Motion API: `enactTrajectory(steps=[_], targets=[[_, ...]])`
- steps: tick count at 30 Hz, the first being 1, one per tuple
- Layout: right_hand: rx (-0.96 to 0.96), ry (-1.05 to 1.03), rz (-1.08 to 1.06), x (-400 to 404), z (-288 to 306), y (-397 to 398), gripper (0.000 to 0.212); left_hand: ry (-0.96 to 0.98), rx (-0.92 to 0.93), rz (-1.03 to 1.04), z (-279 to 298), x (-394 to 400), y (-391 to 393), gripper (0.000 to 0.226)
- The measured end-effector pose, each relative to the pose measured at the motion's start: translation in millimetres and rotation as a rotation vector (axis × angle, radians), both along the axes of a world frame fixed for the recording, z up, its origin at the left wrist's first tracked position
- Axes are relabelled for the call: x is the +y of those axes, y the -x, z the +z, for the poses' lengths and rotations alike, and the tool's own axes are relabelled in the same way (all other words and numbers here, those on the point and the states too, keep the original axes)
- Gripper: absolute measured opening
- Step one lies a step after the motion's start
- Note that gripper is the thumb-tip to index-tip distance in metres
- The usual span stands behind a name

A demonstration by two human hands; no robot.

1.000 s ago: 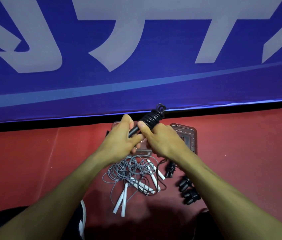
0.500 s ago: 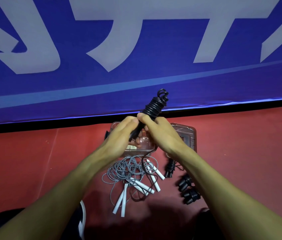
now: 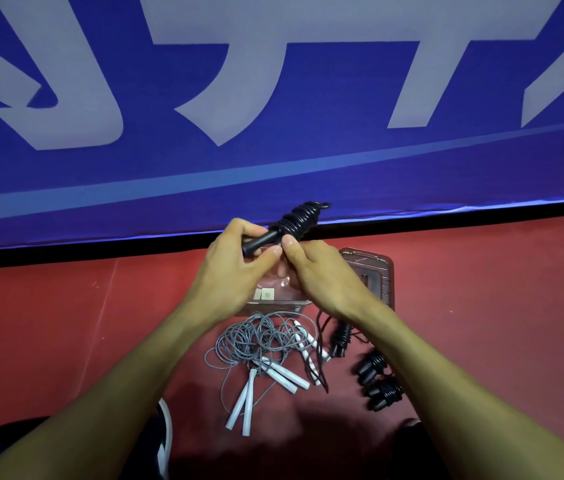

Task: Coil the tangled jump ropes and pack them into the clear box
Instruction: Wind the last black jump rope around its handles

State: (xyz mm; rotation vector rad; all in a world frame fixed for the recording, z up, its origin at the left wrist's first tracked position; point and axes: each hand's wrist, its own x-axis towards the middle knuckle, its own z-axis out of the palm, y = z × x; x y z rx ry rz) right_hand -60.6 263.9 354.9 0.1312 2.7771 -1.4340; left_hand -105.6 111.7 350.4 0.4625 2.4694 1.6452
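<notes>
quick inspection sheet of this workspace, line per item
surface: red floor, with a thin pale line across it at left
job's things: black jump rope wound round its handles, held up; clear box on the floor under the hands, its lid beside it at right; grey ropes with white handles tangled; three coiled black ropes at right
clutter: nothing seen
grippers: left hand and right hand both grip the black rope's handles
cables: loose black cord trailing over the white handles
surroundings: blue banner with pale lettering behind; dark shoe at the bottom
</notes>
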Motion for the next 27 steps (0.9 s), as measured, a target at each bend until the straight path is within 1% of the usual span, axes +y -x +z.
enactTrajectory(steps=[2, 4, 5, 7, 9, 11, 13, 15, 16, 17, 18, 19, 21, 22, 23, 25, 27], targets=[[0.044, -0.01, 0.025, -2, 0, -2, 0.057, -0.16, -0.203, -0.043, 3, 0, 0, 0.023], [0.086, -0.026, 0.052, -2, 0, -3, 0.056, -0.304, -0.391, -0.119, 7, 0, -2, 0.019], [0.099, -0.032, 0.065, -2, 2, -4, 0.057, -0.327, -0.435, -0.157, 9, -1, -2, 0.015], [0.105, -0.065, 0.072, -2, 0, -4, 0.058, -0.292, -0.43, -0.221, 12, -3, -1, 0.009], [0.062, -0.124, 0.061, -2, -2, -5, 0.058, -0.161, -0.354, -0.255, 11, -6, 1, 0.013], [-0.009, -0.135, 0.038, -3, -3, -6, 0.061, 0.058, -0.159, -0.241, 4, -6, 0, 0.023], [-0.082, -0.075, 0.0, -6, 1, -6, 0.066, 0.203, 0.071, -0.181, -6, -3, -3, 0.028], [-0.12, 0.002, -0.048, -8, 4, -4, 0.067, 0.239, 0.248, -0.147, -13, 1, -7, 0.029], [-0.119, 0.03, -0.07, -9, 4, -2, 0.067, 0.236, 0.29, -0.14, -14, 3, -8, 0.029], [-0.108, 0.055, -0.089, -9, 3, 0, 0.064, 0.236, 0.287, -0.136, -13, 4, -8, 0.027], [-0.097, 0.088, -0.103, -8, 2, 1, 0.06, 0.217, 0.243, -0.137, -11, 6, -8, 0.024], [-0.091, 0.138, -0.113, -8, 2, 3, 0.056, 0.177, 0.159, -0.144, -8, 7, -9, 0.02], [-0.099, 0.264, -0.103, -5, 2, 5, 0.054, 0.005, -0.038, -0.171, -3, 9, -11, 0.01], [-0.099, 0.308, -0.08, -3, 2, 6, 0.056, -0.086, -0.122, -0.174, -1, 9, -10, 0.011], [-0.091, 0.318, -0.054, -2, 2, 6, 0.059, -0.145, -0.187, -0.173, 0, 8, -10, 0.018], [-0.056, 0.268, -0.032, 0, 3, 3, 0.062, -0.153, -0.267, -0.209, 0, 6, -8, 0.029], [-0.031, 0.193, -0.014, 1, 7, -1, 0.064, -0.129, -0.26, -0.247, -2, 3, -5, 0.034]])
